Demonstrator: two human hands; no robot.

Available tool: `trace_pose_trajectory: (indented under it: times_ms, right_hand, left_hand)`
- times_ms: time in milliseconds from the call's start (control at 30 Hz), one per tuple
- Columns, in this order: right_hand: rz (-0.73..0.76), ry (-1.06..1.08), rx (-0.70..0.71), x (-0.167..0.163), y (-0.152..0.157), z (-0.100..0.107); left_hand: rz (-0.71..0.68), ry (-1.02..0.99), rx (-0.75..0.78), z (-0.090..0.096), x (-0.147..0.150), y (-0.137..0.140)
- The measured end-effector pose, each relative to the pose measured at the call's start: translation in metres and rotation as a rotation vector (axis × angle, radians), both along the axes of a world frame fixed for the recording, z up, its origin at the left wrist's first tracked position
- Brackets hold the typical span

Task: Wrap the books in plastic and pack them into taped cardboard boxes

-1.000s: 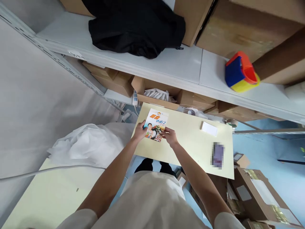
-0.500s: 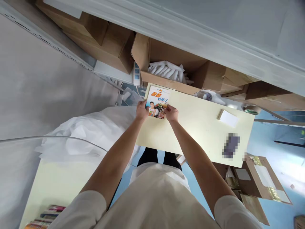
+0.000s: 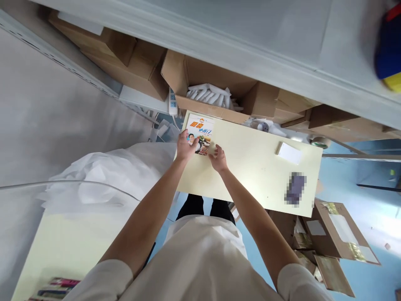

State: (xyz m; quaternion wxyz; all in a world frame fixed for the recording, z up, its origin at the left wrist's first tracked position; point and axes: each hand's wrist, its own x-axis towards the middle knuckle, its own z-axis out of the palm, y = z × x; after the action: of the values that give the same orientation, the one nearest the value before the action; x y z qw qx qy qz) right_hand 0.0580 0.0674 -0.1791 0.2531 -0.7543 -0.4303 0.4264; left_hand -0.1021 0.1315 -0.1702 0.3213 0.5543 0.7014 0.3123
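A thin book (image 3: 202,127) with a picture cover of a person and dishes of food lies on the pale yellow table (image 3: 247,167), near its left end. At the book's lower left, my left hand (image 3: 186,146) rests with its thumb spread over the cover and its fingers along the left edge. My right hand (image 3: 219,159) is by the lower right corner, fingers apart and curved, with nothing in them. Whether its fingertips touch the book's edge I cannot tell.
A small white stack (image 3: 290,153) and a pixelated dark object (image 3: 295,189) lie toward the table's right end. Behind stands a cardboard box (image 3: 213,109) of white packets. A tape roll (image 3: 321,142) sits at the back right. White plastic sheeting (image 3: 106,175) is heaped to the left.
My right hand has let go of the book's right edge and opened. My left hand has loosened, its thumb now spread over the cover. The whole view has shifted slightly.
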Motion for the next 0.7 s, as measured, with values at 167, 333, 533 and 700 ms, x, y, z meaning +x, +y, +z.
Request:
trace_pose_trajectory:
  times_ms: [167, 333, 533, 700]
  right_hand:
    - [-0.020, 0.311, -0.130, 0.052, -0.045, 0.046]
    - [0.042, 0.318, 0.048, 0.145, -0.063, 0.126]
    - [-0.091, -0.063, 0.559, 0.263, -0.014, 0.255]
    - [-0.278, -0.158, 0.649, 0.328, 0.068, 0.311]
  left_hand:
    - [-0.149, -0.204, -0.002, 0.058, 0.036, -0.010]
    - [-0.490, -0.369, -0.182, 0.140, 0.089, -0.017]
    - [-0.463, -0.582, 0.023, 0.237, 0.205, 0.006]
    - [-0.326, -0.479, 0.172, 0.277, 0.300, 0.051]
